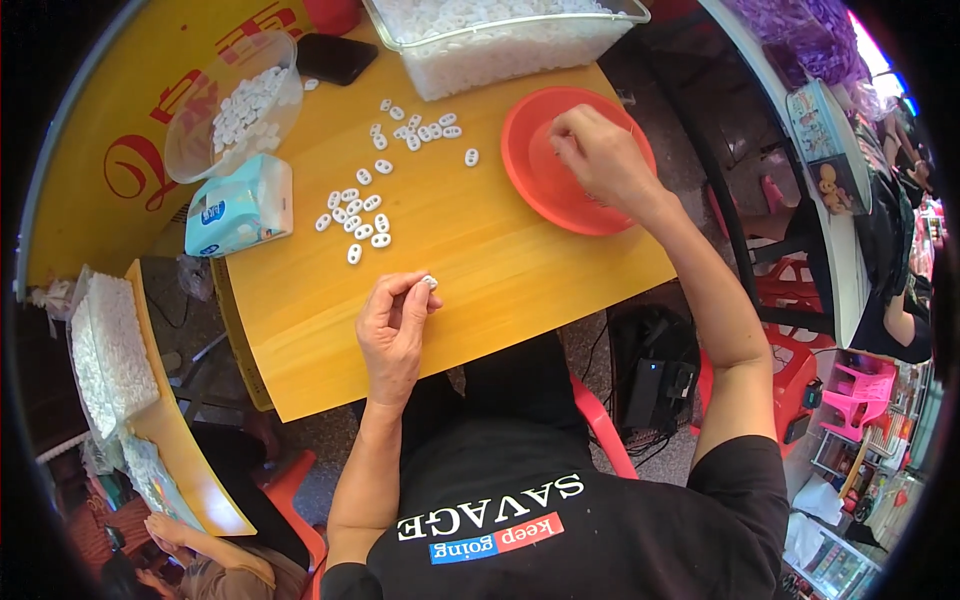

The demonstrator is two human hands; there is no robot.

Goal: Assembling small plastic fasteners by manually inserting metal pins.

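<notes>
Between the thumb and fingers of my left hand [393, 330] is a small white oval piece with dark spots [429, 281], held just above the near part of the yellow table [480, 240]. My right hand [603, 160] reaches over a shallow red bowl [530, 190], its fingers bent and pinched together. Whatever those fingertips hold, if anything, is hidden. Several similar white two-spotted pieces [352, 222] lie loosely grouped beyond my left hand. Another scatter of white pieces [413, 142] lies farther back, and a single piece [471, 157] sits left of the bowl.
A clear bin [510, 62] heaped with white pieces stands at the back. On the left are a clear bowl of white pieces [175, 150], a tissue pack [240, 208] and a black phone [335, 60]. Another person's hands [168, 530] show at lower left, near a side table.
</notes>
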